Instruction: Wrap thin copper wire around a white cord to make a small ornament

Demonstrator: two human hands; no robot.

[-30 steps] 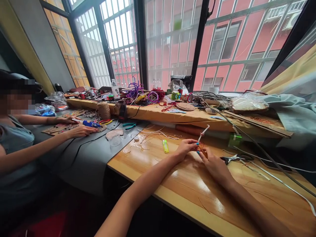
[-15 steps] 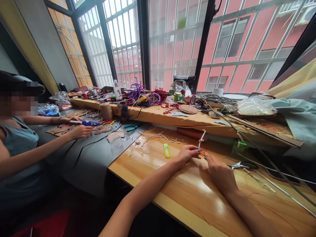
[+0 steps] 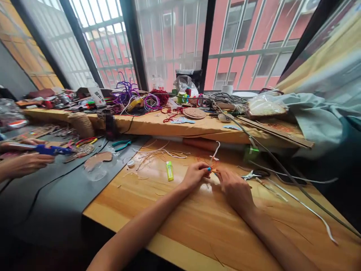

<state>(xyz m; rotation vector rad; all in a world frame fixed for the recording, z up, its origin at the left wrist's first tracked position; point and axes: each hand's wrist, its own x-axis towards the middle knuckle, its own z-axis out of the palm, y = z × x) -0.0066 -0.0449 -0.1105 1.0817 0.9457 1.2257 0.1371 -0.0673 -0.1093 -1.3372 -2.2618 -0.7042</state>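
Note:
My left hand (image 3: 196, 175) is closed in a pinch around the lower end of a white cord (image 3: 216, 149). The cord rises from the fingertips with a bent top and a short crosspiece partway up. Close on its right, my right hand (image 3: 235, 188) has its fingertips pressed together on a thin orange thread (image 3: 214, 172), which stretches between the two hands. Both hands are just over the wooden table (image 3: 169, 205). Exactly how thread and cord meet is hidden by the fingers.
A yellow-green lighter (image 3: 169, 171) lies left of my hands, scissors (image 3: 251, 175) to the right. Loose white cords (image 3: 304, 205) lie farther right. A cluttered shelf (image 3: 169, 128) runs behind. At left, a co-worker's hand (image 3: 28, 164) holds a blue glue gun (image 3: 52, 149).
The view has turned to the right, so the scene sits farther left and the co-worker is mostly out of frame. My right fingers have drawn together at the thread; my left keeps its pinch.

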